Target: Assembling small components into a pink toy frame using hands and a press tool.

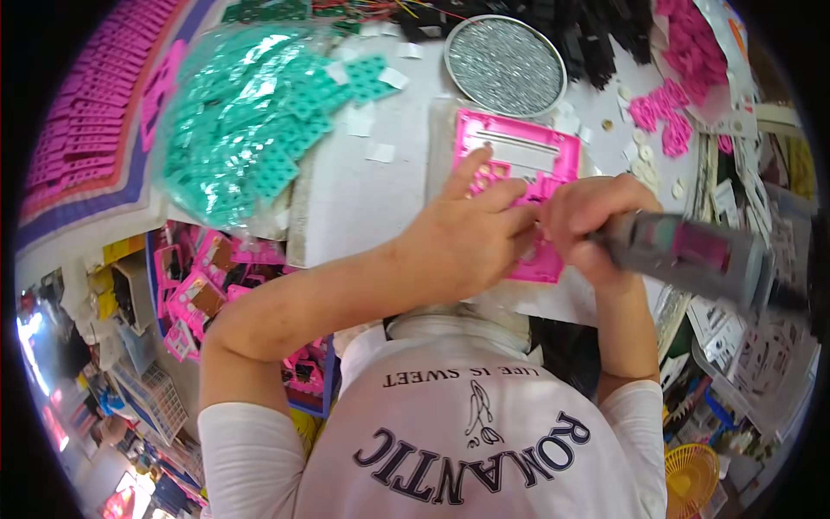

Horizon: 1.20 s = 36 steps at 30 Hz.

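A bright pink plastic casing (566,160) lies on the white work surface in front of me, with a light slotted panel near its far edge and small square openings at its left. My left hand (471,238) steadies it from the left. One finger stretches over the openings, while the others bend toward its middle; their tips are partly hidden. My right hand (596,221) is wrapped around a grey and black power screwdriver (692,255), held sideways above the casing's right edge. The driver's rear end is blurred, and its tip is hidden behind my fingers.
Beyond the casing stands a round metal dish of small screws (506,65). A clear bag of teal parts (242,121) lies left. Pink strips (99,95) and a crate of pink casings (203,290) are farther left. Black parts (596,39) and pink pieces (670,112) lie back right.
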{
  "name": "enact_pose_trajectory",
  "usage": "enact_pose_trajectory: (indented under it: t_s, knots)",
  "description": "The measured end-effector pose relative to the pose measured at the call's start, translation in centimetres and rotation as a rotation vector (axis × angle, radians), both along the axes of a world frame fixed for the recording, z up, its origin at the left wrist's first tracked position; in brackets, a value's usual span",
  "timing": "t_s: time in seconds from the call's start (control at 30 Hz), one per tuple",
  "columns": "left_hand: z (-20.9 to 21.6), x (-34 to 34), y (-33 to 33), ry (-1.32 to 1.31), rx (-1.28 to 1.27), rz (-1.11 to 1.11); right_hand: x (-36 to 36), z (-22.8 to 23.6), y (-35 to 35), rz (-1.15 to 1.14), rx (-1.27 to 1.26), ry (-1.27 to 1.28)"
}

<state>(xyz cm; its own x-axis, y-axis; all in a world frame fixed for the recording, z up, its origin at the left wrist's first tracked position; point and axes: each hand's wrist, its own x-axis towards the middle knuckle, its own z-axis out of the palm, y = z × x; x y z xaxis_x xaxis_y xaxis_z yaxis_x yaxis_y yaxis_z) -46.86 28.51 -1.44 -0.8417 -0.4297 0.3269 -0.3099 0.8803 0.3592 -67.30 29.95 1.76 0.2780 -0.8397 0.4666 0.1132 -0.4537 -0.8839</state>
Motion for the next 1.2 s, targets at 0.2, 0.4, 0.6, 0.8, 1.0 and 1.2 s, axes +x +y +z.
enact_pose_trajectory:
  t_s: [0.2,0.4,0.6,0.8,1.0,1.2]
  knots:
    - [1.3,3.6,-5.3,0.223,0.242,0.174,-3.7,4.8,-1.2,0.008,0.02,-0.224]
    - [8.6,10.3,-17.9,-0.258,-0.116,0.614,-7.2,6.5,-1.3,-0.246,0.073,-0.111]
    - [7.7,14.2,-29.8,-0.664,0.009,0.829,-6.5,5.0,-1.7,-0.337,0.062,-0.122]
    - [3.3,13.4,-29.5,-0.636,0.185,1.076,-7.7,4.6,-1.0,-0.358,0.076,-0.122]
    - [1.9,16.4,-32.2,0.057,0.474,0.764,-7.5,4.9,-1.7,-0.357,0.07,-0.142]
    - [9.9,11.6,-25.0,0.566,-0.053,0.692,-5.7,7.8,-1.5,-1.105,-0.337,0.165]
